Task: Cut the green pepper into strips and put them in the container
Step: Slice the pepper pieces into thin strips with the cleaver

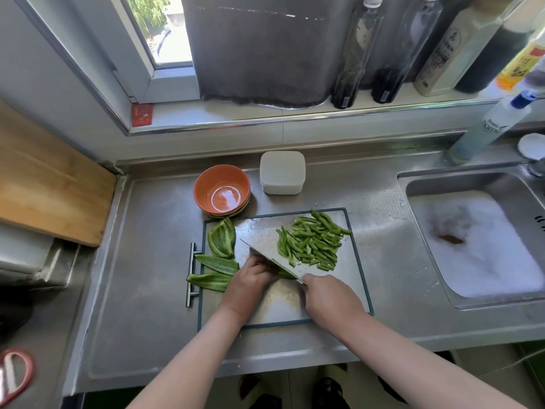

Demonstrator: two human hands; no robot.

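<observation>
Cutting board (351,278): in the middle of the steel counter (147,261), right in front of the person.
Left hand (250,283): fingers curled down over a pepper piece (286,274) at 6 o'clock of the board's middle, knuckles against the blade; the fingertips are hidden behind it.
Right hand (327,299): wrapped tight round the handle of the knife (265,258); the handle itself is buried in the fist.
Knife: broad blade slanting from 5 o'clock up toward 10 o'clock, edge down on the held piece.
Pepper strips (315,242): a loose heap at 1 o'clock on the board, just beside the blade.
Uncut pepper slabs (221,239): three at 9 o'clock, overlapping the board's left edge.
White container (282,172): at 12 o'clock beyond the board, lid on, well apart from the strips.
Orange bowl (221,188): at 11 o'clock, on top of a small stack, touching the board's far corner.
Sink (413,175): at 3 o'clock, full of suds.
</observation>
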